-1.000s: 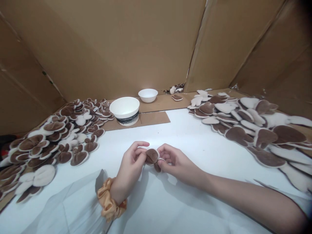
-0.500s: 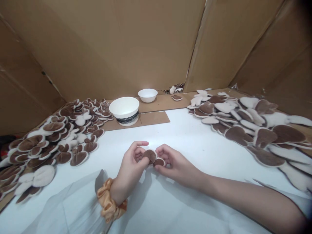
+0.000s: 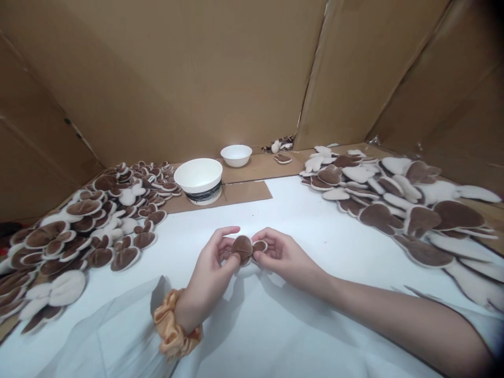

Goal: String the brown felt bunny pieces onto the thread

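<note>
Brown plush ear piece [image 3: 241,247] is pinched between my two hands, just above the white counter [image 3: 315,226] and near its middle. My left hand [image 3: 208,268] grips the larger round lobe, thumb and fingers clamped on it. My right hand [image 3: 281,256] is clamped on the smaller lobe beside it. The two hands nearly meet over the piece.

An orange scrunchie [image 3: 173,328] rings my left wrist. On my left a heap of small brown-and-cream pieces [image 3: 79,226] covers that side of the counter, and on my right lies a pile of bigger ones [image 3: 401,205].

Beyond the hands a white paper bowl [image 3: 199,176] stands on a strip of cardboard [image 3: 248,190], with a smaller white bowl [image 3: 236,155] farther back. Cardboard walls [image 3: 197,79] close off the back and both sides.
</note>
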`<state>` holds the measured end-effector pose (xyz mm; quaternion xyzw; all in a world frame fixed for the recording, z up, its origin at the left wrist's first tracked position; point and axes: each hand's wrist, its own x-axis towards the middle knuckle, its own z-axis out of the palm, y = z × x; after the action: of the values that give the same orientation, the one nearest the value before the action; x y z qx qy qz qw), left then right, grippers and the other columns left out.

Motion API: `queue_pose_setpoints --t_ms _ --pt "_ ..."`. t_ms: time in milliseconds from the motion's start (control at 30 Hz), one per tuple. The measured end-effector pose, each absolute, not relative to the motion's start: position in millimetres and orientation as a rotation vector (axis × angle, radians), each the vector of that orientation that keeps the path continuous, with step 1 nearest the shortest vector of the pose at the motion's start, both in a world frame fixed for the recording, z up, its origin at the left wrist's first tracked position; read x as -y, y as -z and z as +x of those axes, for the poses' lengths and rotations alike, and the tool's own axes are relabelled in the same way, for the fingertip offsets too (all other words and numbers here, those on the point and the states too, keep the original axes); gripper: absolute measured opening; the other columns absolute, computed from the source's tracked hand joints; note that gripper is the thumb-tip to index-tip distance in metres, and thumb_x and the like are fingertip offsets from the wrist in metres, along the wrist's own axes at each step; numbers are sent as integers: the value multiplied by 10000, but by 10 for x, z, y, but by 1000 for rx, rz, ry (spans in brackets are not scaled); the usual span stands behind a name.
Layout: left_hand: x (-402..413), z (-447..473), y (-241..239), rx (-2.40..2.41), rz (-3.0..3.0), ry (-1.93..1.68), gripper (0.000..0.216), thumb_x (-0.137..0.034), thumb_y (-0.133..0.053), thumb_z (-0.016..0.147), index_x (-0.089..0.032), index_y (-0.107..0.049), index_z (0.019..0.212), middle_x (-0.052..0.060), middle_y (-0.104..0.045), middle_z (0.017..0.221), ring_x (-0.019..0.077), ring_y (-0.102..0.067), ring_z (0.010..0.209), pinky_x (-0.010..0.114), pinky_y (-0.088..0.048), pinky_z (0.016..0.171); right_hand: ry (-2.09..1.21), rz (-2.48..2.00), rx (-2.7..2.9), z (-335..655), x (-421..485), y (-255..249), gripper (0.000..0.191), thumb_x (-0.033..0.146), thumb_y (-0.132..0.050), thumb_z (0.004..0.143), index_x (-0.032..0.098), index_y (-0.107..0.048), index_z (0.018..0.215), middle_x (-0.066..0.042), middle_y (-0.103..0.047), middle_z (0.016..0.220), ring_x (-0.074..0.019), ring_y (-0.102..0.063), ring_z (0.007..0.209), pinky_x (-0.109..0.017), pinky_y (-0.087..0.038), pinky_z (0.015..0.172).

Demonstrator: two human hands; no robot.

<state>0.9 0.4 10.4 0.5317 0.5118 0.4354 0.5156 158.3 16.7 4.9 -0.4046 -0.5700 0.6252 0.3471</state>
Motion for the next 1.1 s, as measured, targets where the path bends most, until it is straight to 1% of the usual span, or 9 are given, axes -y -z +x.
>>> queue_pose_setpoints --t_ms 200,367,467,567,700,900,1100 --pt "-4 -16 -100 -1205 1261 -1018 321 -163 -477 740 -163 -449 1060 14 -616 776 126 -566 696 219 -405 639 -1572 -1051 1511 1596 -172 -46 190 244 -562 731 165 -456 867 21 -484 699 -64 -401 555 -199 -298 497" --pt "-15 -14 -82 -1188 1299 -1027 305 -175 -511 740 -149 -455 1039 30 -599 822 124 -575 728 219 -426 655 -1513 -1049 1576 1611 -164 -52 169 254 -532 764 174 -462 895 22 -495 724 -65 -406 569 -202 -318 519" --pt "-5 -22 -68 -1211 1310 -1023 311 -179 -518 743 -165 -457 1048 36 -591 870 116 -583 698 210 -433 613 -1529 -1051 1608 1608 -150 -62 173 252 -540 762 190 -448 895 31 -503 705 -75 -464 585 -208 -356 542" --pt "8 -38 -57 -1229 1322 -1029 314 -204 -527 753 -180 -457 1058 45 -589 907 114 -592 674 202 -429 574 -1572 -1021 1559 1601 -151 -57 186 259 -545 758 195 -420 881 28 -514 697 -104 -543 629 -224 -395 560" --pt "18 -43 -67 -1252 1328 -1020 318 -247 -529 766 -191 -468 1072 52 -590 925 113 -589 639 206 -434 553 -1566 -1018 1527 1601 -166 -51 187 269 -548 758 193 -421 873 25 -520 694 -106 -560 621 -221 -399 547" --pt "28 -23 -118 -1295 1299 -1014 318 -264 -547 745 -186 -514 1052 55 -603 941 114 -596 618 231 -469 587 -1549 -1018 1529 1608 -167 -62 167 261 -538 762 192 -427 866 21 -521 696 -101 -556 613 -216 -399 540" --pt "7 -34 -75 -1245 1286 -1003 376 -268 -557 741 -167 -520 1101 60 -630 907 132 -617 663 227 -475 604 -1555 -1026 1516 1613 -173 -65 186 279 -558 748 199 -431 859 29 -518 690 -100 -552 598 -214 -407 521"
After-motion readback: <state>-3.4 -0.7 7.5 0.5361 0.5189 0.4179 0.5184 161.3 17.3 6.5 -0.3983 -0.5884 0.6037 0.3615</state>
